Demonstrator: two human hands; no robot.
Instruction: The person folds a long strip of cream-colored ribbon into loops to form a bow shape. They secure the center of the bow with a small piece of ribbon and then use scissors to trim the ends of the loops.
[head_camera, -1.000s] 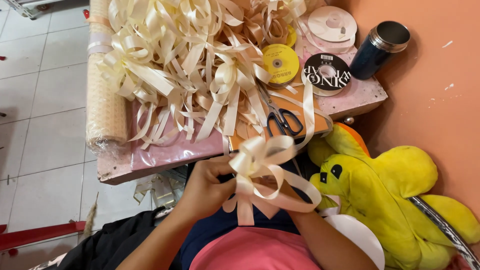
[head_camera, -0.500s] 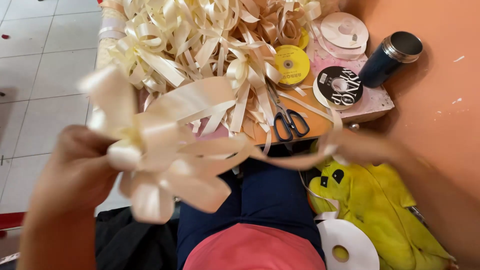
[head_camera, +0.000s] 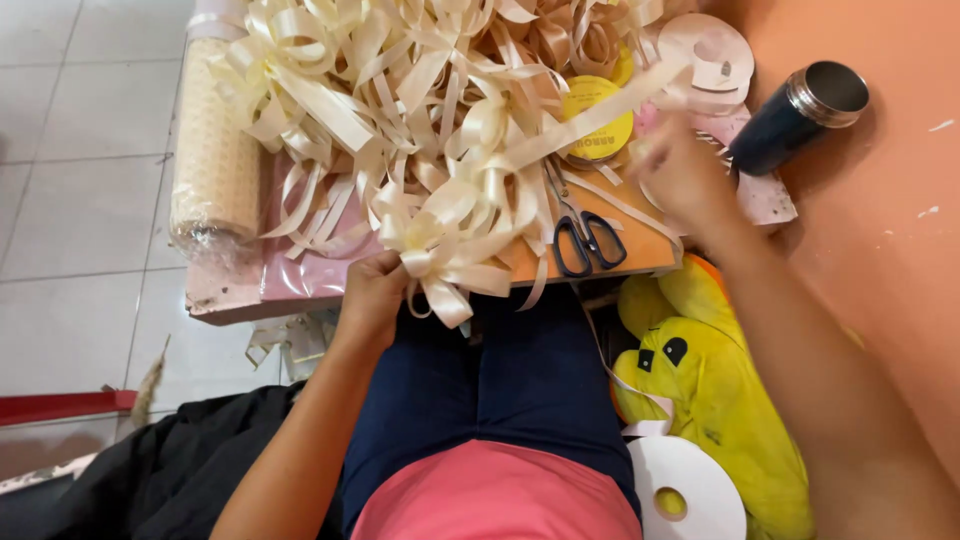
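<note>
My left hand (head_camera: 372, 293) grips a cream ribbon bow (head_camera: 447, 247) at the near edge of a small low table (head_camera: 235, 298). A long cream ribbon strand (head_camera: 590, 112) runs from the bow up and right to my right hand (head_camera: 682, 178), which pinches it over the table's right side. Behind the bow lies a big heap of finished cream bows (head_camera: 400, 90). Black-handled scissors (head_camera: 582, 232) rest on an orange board (head_camera: 645, 245) between my hands.
A yellow ribbon spool (head_camera: 600, 125) and white spools (head_camera: 712, 55) sit at the back right, with a dark metal tumbler (head_camera: 800, 115) by the orange wall. A roll of mesh (head_camera: 212, 150) lies on the left. A yellow plush toy (head_camera: 712, 380) and a white ribbon reel (head_camera: 685, 490) lie by my right leg.
The bow was raised close to the camera half a second ago; my left hand has brought it back down to the table edge. My right hand has moved up, pulling the strand taut.
</note>
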